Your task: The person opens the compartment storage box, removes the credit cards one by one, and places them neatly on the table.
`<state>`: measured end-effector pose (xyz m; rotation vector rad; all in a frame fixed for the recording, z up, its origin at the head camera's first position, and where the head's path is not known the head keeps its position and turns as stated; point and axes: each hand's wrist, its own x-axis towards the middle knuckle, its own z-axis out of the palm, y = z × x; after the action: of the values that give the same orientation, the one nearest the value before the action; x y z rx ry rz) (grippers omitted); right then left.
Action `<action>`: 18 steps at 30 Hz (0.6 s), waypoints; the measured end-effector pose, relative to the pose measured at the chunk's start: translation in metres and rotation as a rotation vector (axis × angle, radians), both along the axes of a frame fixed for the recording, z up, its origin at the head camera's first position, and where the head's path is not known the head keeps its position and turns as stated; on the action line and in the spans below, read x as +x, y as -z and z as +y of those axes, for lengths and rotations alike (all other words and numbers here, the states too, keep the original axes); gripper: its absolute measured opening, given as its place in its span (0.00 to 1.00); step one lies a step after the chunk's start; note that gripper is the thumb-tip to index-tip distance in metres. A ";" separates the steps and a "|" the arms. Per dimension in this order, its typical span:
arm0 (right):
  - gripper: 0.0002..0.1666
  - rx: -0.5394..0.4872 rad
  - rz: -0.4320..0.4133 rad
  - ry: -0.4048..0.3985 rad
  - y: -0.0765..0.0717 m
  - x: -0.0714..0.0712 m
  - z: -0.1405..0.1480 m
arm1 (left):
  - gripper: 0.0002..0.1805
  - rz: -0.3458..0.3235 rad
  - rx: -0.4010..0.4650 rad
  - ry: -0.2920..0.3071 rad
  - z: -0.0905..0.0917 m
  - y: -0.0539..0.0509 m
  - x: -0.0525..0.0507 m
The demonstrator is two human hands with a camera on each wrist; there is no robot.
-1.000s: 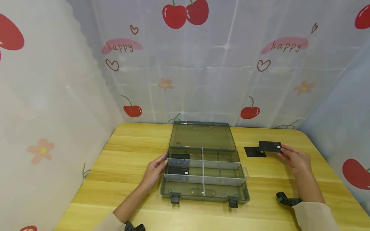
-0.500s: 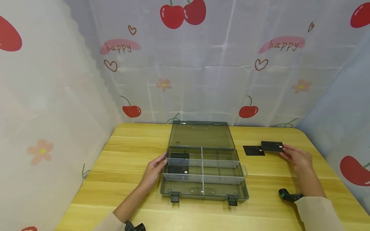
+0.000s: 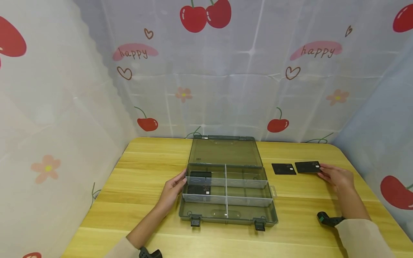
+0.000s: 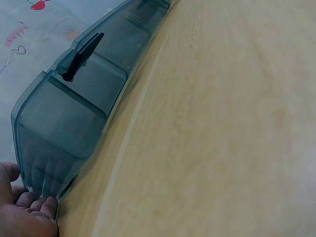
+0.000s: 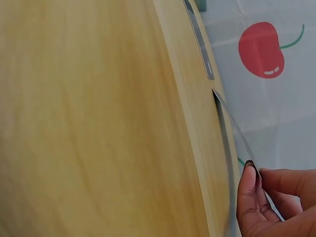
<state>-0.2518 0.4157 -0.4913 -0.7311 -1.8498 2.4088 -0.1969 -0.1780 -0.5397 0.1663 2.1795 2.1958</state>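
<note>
My right hand (image 3: 337,176) pinches the right end of a black VIP card (image 3: 307,167) between thumb and fingers. In the right wrist view this card (image 5: 241,132) is tilted, its far end low at the table and its held end raised. A second black card (image 3: 284,169) lies flat just to its left. My left hand (image 3: 172,190) rests against the left side of a dark translucent compartment box (image 3: 227,222); in the left wrist view, its fingers (image 4: 37,203) touch the outer wall low down. Inside, dark cards (image 3: 199,190) occupy the back-left and middle-left compartments.
The box's lid (image 3: 226,152) lies folded back toward the patterned curtain (image 3: 226,104). Two latches (image 3: 259,225) hang at its front. The wooden table (image 3: 138,157) has curtain on its left, far and right sides.
My right hand has moved the pinched card rightward and lower, off its overlap with the second card, so a narrow gap parts them. The left hand and box have stayed put.
</note>
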 end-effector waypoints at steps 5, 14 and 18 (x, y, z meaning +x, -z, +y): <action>0.25 0.051 0.006 -0.029 0.001 -0.001 0.001 | 0.28 0.001 0.006 -0.004 0.000 0.001 -0.001; 0.26 0.143 -0.006 -0.049 0.004 -0.002 0.004 | 0.28 -0.004 -0.007 0.004 -0.001 0.002 0.000; 0.27 0.188 0.004 -0.059 0.003 -0.001 0.002 | 0.28 0.000 -0.005 0.003 -0.001 0.002 0.000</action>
<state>-0.2531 0.4181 -0.4940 -0.6648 -2.0878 2.2257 -0.1970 -0.1790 -0.5414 0.1693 2.1827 2.1886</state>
